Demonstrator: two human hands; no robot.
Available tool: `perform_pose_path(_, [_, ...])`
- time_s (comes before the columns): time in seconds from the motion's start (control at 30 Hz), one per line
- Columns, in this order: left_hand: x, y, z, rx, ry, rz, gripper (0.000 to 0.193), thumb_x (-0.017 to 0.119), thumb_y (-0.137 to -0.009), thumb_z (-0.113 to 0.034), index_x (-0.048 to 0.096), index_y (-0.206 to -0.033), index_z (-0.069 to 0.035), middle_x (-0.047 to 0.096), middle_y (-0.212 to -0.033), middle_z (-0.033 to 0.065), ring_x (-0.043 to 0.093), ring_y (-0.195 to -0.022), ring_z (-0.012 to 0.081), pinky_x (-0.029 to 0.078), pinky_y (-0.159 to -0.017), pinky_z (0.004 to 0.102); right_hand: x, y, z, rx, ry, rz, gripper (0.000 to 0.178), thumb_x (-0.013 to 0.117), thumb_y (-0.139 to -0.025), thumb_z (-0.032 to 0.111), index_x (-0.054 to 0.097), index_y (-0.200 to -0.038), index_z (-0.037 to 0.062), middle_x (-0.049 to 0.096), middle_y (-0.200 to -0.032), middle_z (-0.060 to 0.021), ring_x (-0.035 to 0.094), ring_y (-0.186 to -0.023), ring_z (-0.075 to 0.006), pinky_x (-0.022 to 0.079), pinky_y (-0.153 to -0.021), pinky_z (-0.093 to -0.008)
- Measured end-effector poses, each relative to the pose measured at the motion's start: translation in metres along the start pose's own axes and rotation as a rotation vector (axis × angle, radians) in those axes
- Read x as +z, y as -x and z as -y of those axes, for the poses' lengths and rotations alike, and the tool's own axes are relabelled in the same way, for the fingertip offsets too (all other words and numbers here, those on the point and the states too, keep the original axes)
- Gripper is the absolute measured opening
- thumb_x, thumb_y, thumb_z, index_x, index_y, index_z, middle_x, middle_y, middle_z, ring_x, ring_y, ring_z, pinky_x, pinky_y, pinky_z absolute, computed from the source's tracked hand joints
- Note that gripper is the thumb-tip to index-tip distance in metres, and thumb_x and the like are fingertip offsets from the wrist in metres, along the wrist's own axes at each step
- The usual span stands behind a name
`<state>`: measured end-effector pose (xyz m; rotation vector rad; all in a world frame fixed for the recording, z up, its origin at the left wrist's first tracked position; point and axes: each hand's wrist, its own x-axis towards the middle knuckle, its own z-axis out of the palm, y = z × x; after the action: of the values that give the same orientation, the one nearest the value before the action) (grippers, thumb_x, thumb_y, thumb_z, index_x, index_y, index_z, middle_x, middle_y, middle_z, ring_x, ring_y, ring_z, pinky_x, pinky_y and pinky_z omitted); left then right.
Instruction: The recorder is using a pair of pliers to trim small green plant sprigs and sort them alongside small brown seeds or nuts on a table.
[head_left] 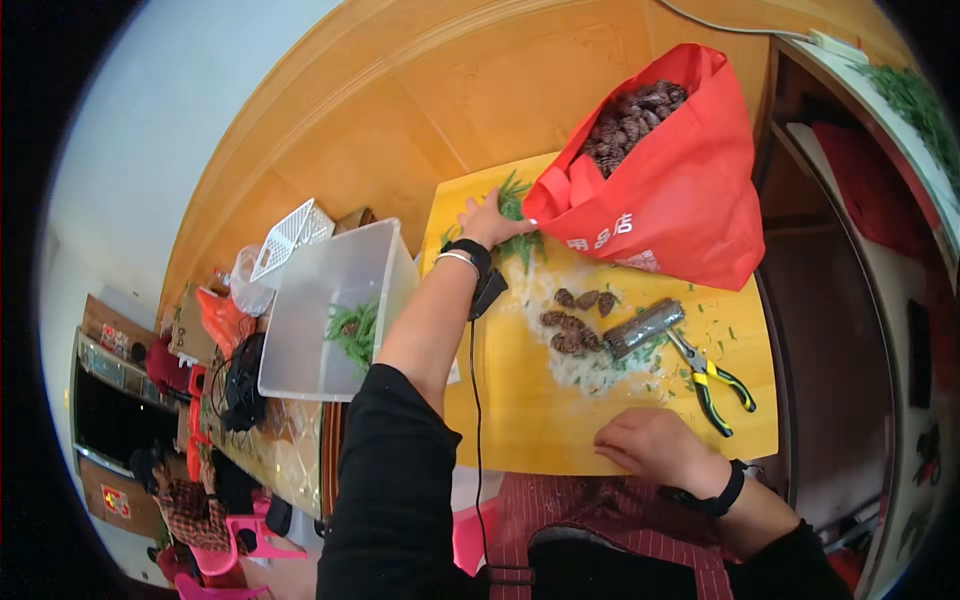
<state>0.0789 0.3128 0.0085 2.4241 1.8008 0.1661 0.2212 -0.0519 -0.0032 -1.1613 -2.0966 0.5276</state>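
Observation:
My left hand (485,220) reaches to the far side of the yellow table (520,420), its fingers spread over a pile of green artificial sprigs (513,200). Beside that pile stands a red bag (690,190) full of brown pine cones (632,125). Near the front edge my right hand (650,442) rests with its fingers curled together, and nothing shows in them. Between the hands lie several loose pine cones (570,330). Next to them is a dark cylindrical bundle with a shiny surface (643,328). Pliers with black and yellow handles (710,380) touch its right end.
A translucent plastic bin (300,330) holding a green sprig with a pine cone (350,330) stands left of the table. Behind it is a white basket (292,240). A black cable (476,430) hangs from my left wrist. Another person (190,500) sits at the far left.

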Motion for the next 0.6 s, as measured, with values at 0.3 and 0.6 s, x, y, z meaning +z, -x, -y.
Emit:
perform_pose_path(0.3, [0.025,-0.017,0.034,-0.021,0.127,0.100,0.085,0.078,-0.056,-0.043,0.044,-0.123,-0.002,0.057,-0.108,0.0208,0.055,-0.103,0.0306,0.044,-0.088,0.0377,0.004,0.004,-0.006,0.004,0.028,-0.006,0.013,0.059,-0.079,0.021,0.054,-0.074,0.0104,0.052,-0.065,-0.0060,0.056,-0.066,-0.0255,0.045,-0.057,-0.0360])
perform_pose_path(0.6, [-0.061,0.100,0.040,-0.055,0.517,0.240,0.091,0.076,-0.066,-0.038,0.029,-0.133,0.001,0.054,-0.113,0.0169,0.055,-0.099,0.0243,0.047,-0.075,0.0347,0.009,0.002,0.003,-0.028,0.077,0.038,0.010,0.061,-0.077,0.020,0.058,-0.078,0.0106,0.055,-0.069,-0.0072,0.056,-0.068,-0.0262,0.046,-0.059,-0.0348])
